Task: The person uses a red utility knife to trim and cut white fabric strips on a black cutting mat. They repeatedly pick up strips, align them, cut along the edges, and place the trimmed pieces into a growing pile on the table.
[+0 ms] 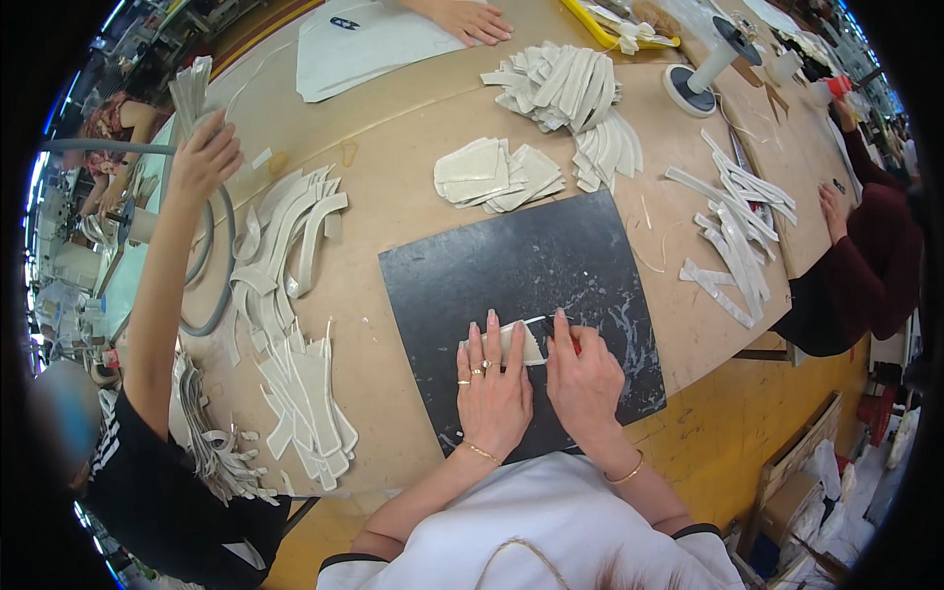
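On a black cutting mat point(511, 256) in front of me lies a small cream fabric piece point(532, 346) with a pale strip along its edge. My left hand point(495, 398) rests flat on it, fingers stretched out and slightly apart, pressing it to the mat. Right beside the piece, my right hand point(585, 383) is closed, its index finger reaching forward near the far edge. A bit of red shows between its fingers, but most of what it grips is hidden.
Beyond the mat sit stacked cream fabric pieces point(499, 175) and a larger fanned pile point(556, 87). Loose strips lie left point(305, 403) and right point(733, 226). A spool stand point(703, 79) and yellow tray point(629, 29) stand far right. Co-workers' hands point(205, 155) reach in around the table.
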`<state>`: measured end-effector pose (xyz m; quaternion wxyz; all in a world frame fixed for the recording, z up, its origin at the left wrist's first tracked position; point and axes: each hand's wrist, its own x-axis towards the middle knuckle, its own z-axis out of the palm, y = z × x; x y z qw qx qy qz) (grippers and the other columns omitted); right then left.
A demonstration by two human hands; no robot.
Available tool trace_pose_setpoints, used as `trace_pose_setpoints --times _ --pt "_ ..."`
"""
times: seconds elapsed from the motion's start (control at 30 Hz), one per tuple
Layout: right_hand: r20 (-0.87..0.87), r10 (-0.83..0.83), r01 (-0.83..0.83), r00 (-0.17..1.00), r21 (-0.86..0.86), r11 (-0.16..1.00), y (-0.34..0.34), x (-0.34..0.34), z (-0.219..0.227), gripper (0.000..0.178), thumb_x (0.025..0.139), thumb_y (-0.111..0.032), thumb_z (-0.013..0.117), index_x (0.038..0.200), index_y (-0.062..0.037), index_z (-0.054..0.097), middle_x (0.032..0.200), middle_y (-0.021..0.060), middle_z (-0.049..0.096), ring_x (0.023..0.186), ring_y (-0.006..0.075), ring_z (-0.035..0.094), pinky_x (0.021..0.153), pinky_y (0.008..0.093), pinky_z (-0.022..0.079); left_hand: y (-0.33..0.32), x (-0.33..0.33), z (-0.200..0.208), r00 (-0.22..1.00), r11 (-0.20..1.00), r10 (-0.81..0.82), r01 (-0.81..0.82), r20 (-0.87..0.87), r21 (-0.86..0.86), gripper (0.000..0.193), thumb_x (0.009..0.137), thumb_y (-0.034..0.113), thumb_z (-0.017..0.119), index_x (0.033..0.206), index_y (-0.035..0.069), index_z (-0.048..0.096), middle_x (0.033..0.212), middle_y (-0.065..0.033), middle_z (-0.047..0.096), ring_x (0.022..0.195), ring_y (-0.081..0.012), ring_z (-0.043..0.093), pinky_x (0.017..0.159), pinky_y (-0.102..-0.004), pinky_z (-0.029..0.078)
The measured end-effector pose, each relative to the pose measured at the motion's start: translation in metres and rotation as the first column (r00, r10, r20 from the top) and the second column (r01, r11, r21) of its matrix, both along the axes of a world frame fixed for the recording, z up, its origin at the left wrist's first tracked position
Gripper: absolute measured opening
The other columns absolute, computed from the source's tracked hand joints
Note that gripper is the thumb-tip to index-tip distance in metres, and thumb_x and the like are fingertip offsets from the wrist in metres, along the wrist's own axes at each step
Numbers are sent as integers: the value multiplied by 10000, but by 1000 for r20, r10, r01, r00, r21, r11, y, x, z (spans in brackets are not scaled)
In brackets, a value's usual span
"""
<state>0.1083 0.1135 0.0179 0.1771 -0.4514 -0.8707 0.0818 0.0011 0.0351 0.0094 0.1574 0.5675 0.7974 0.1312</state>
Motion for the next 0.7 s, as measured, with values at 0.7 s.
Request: trace_pose_setpoints --times 0.7 --pt "-506 -114 -19 855 -250 968 21 14 -9 302 875 -91 698 1161 1 662 849 128 616 636 221 612 554 313 489 -17 -31 26 977 981 176 -184 119 68 510 772 343 800 1175 79 636 1038 -103 591 975 -283 560 826 -401 376"
